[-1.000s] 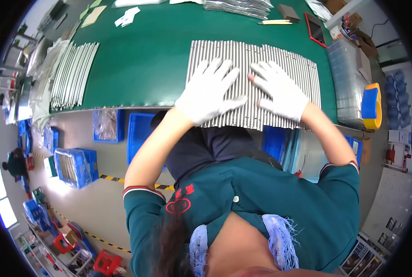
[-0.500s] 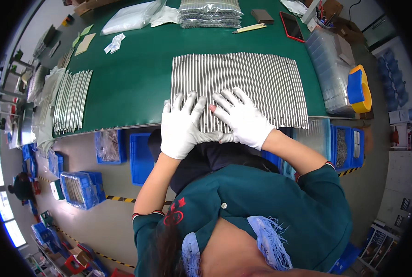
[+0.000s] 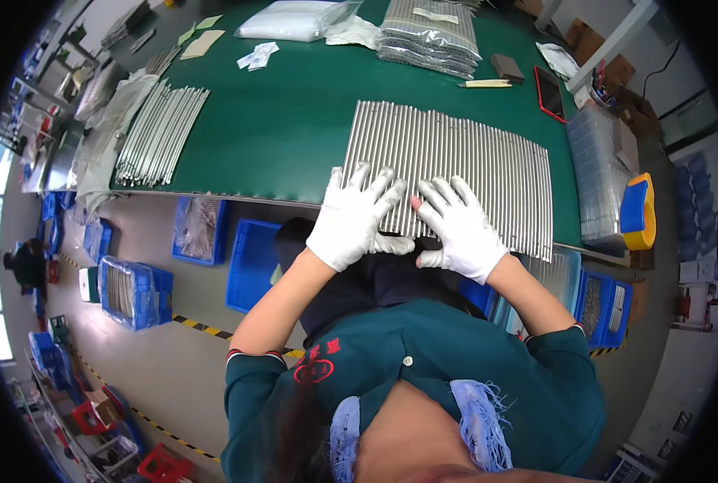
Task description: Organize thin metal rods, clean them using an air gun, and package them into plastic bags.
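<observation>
Metal rods (image 3: 479, 161), side by side in one flat sheet, right of centre in the frame on the green counter (image 3: 270, 137), near edge toward the person. Long axis runs top to bottom of frame, roughly in line with the fingers; most of the sheet lies above and to the right of both hands. Left hand (image 3: 349, 224) covers the lower-left corner; right hand (image 3: 462, 232) is over the lower middle, so nearer the bulk. Both gloved, palms down, fingers spread wide over the rod ends, thumbs pointing inward with a gap between; no grip visible, pressure cannot tell. Around: second bunch of rods (image 3: 162, 133) well apart at left of frame; bagged stack (image 3: 429, 40), knife (image 3: 485, 84), dark block (image 3: 507, 68) and phone (image 3: 549, 92) above the sheet. Clear plastic boxes (image 3: 596, 177) stand near its right side, limiting room there; nothing visible between hands and rods.
</observation>
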A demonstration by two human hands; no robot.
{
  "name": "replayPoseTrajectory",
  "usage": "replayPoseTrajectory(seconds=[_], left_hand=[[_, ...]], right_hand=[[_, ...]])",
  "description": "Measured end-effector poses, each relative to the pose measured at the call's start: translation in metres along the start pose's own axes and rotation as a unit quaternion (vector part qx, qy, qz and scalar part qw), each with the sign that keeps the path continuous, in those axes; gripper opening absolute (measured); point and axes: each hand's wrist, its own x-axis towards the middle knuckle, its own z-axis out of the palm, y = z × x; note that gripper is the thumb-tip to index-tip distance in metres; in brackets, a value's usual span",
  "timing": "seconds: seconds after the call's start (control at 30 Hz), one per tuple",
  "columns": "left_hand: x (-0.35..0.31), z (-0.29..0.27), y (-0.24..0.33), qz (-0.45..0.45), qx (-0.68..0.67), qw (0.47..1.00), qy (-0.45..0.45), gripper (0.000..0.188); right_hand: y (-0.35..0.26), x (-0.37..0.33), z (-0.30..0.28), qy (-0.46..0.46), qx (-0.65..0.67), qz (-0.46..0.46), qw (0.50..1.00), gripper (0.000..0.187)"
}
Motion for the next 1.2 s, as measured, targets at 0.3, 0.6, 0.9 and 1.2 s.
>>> replayPoseTrajectory(seconds=[0.3, 0.6, 0.9, 1.2], left_hand=[[0.001, -0.004, -0.006, 0.003, -0.026, 0.999, -0.041, 0.076], [0.083, 0.044, -0.181, -0.208, -0.203, 0.95, 0.116, 0.057], [-0.043, 0.011, -0.281, -0.489, 0.049, 0.835, 0.248, 0.052], [-0.115, -0.033, -0.187, -0.427, 0.195, 0.801, 0.372, 0.063]], right_hand=[[0.009, -0.001, 0.006, 0.028, -0.036, 0.009, 0.999, 0.075], [0.008, -0.001, 0.007, 0.028, -0.02, 0.003, 0.999, 0.074], [0.007, 0.0, 0.007, 0.021, -0.011, 0.006, 1.0, 0.076], [0.012, -0.003, 0.007, 0.028, -0.026, 0.013, 0.999, 0.08]])
